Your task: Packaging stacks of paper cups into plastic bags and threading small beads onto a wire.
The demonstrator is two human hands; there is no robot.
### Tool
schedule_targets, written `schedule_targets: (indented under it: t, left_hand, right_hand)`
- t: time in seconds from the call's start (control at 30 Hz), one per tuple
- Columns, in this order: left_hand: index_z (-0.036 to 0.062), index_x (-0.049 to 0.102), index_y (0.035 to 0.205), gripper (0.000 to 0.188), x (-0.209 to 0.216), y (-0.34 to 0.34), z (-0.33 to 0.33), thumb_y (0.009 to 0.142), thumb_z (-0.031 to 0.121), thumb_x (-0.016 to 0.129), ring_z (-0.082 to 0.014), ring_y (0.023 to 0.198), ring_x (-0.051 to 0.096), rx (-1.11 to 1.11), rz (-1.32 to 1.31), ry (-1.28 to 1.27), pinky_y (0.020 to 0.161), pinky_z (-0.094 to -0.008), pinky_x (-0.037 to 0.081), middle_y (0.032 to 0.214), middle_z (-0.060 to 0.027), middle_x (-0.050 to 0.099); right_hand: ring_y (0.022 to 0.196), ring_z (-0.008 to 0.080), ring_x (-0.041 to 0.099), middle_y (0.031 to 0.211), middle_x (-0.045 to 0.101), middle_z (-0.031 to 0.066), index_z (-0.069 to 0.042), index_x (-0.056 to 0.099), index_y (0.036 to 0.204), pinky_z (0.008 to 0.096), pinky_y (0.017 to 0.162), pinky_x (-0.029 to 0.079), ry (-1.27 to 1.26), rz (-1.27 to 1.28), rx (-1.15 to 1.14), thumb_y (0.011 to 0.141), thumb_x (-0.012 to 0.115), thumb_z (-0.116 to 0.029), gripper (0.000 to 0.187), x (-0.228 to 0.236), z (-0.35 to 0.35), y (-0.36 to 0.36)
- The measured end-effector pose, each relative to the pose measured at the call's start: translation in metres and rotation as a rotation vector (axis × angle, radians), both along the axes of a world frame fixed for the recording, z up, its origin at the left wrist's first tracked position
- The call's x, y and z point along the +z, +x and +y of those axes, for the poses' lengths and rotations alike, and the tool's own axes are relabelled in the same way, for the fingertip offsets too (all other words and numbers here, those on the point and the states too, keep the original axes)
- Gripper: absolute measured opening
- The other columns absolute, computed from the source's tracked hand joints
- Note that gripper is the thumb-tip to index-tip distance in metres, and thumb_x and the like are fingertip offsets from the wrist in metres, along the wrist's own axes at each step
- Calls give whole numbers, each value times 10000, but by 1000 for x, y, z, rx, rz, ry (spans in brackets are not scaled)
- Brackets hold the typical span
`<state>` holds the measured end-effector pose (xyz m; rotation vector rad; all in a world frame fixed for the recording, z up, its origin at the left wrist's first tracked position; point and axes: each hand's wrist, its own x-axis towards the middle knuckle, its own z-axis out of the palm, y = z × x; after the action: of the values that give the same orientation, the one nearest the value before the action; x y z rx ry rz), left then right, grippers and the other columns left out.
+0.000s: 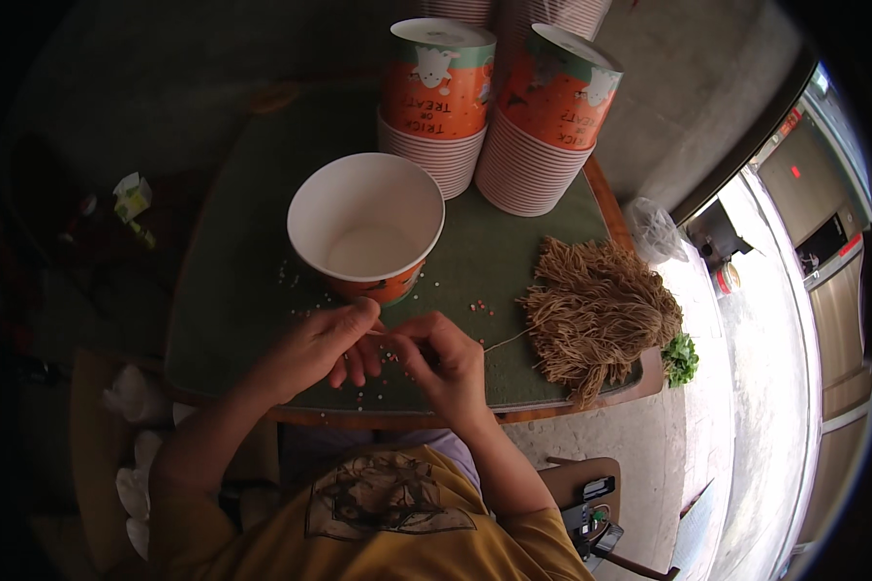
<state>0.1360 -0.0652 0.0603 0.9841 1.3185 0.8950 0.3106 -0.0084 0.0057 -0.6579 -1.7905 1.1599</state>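
Note:
Close together at the front of the table, my two hands meet just below a large white-lined paper cup (366, 215) with an orange outside. My right hand (443, 366) is pinched, and a thin brown string (510, 341) runs into it from the right. Thumb and forefinger of my left hand (325, 347) close on something thin and pale beside the right fingertips, too small to make out; its other fingers curl loosely. At the right of the table lies the bundle of brown strings (601, 315) that the single string comes from.
Two tall stacks of upturned orange paper cups (436, 102) (555, 116) stand behind, with more stacks further back. Small pale dots (360, 395) are scattered on the green tabletop (233, 252). A clear plastic bag (655, 230) and green leaves (680, 360) are at the right.

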Motion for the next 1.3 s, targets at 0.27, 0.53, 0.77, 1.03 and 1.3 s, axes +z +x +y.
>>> schedule_targets:
  t: [0.27, 0.53, 0.77, 1.03, 1.3]
  left_hand:
    - [46, 575, 866, 333, -13, -9, 3, 986, 339, 471, -54, 589, 536, -133, -45, -39, 500, -184, 413, 689, 3, 567]
    - [50, 558, 875, 217, -14, -15, 4, 961, 248, 539, -73, 620, 561, -168, 7, -29, 519, -188, 433, 733, -15, 588]
    - [31, 530, 865, 172, -6, -14, 6, 942, 179, 571, -94, 649, 572, -197, -34, -43, 545, -220, 472, 751, -32, 587]
    - [24, 484, 866, 138, 6, 4, -1, 889, 73, 611, -146, 625, 571, -189, 463, 313, 568, -284, 472, 737, -65, 571]
    - [38, 510, 995, 372, 9, -1, 26, 693, 13, 725, -301, 970, 506, 67, 1182, 1005, 811, -401, 437, 1025, -121, 498]
  right_hand:
    - [710, 204, 646, 822, 638, 93, -28, 620, 927, 284, 639, 504, 79, -87, 48, 840, 655, -46, 96, 3, 3, 2]
    - [688, 72, 595, 783, 666, 50, -15, 628, 926, 241, 635, 488, -204, -107, 203, 872, 652, -105, 108, -1, 9, 6]
    - [675, 30, 535, 746, 631, -19, -22, 628, 894, 218, 594, 456, -294, -58, 258, 886, 643, -126, 106, -4, 11, 8]
    - [629, 40, 536, 729, 592, -25, -68, 559, 900, 164, 527, 408, -688, 35, 396, 920, 581, -167, 103, 4, 15, 9]
    - [667, 90, 632, 741, 640, 30, -36, 511, 888, 218, 592, 502, -373, 292, 48, 901, 578, -95, 90, -19, 20, -19]
